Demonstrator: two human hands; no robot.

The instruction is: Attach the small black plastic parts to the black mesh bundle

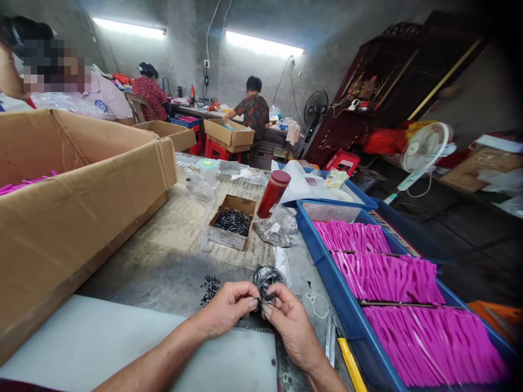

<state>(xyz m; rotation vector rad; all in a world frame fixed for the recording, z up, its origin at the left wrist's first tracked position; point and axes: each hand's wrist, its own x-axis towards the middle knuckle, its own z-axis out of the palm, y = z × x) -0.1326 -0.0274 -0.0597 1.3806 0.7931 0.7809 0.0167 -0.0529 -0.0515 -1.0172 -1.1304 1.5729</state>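
Over the near edge of the work surface, my left hand [229,306] and my right hand [291,322] meet with thumbs and forefingers pinched. Between the fingertips is something small and dark, mostly hidden, so its kind does not show. Just behind them lies a clear plastic bag [267,275] with black contents. A loose pile of small black pieces [210,288] is to the left of the bag. Farther back, a small cardboard box [227,238] holds many similar black pieces. A whitish board [134,332] lies under my forearms.
At right stands a blue crate [327,277] with rows of magenta strips [392,277]. A yellow-handled tool [349,362] and white string [316,302] lie beside it. A red flask [273,196] and bag of metal bits [278,228] stand behind. A large carton [90,201] borders the left.
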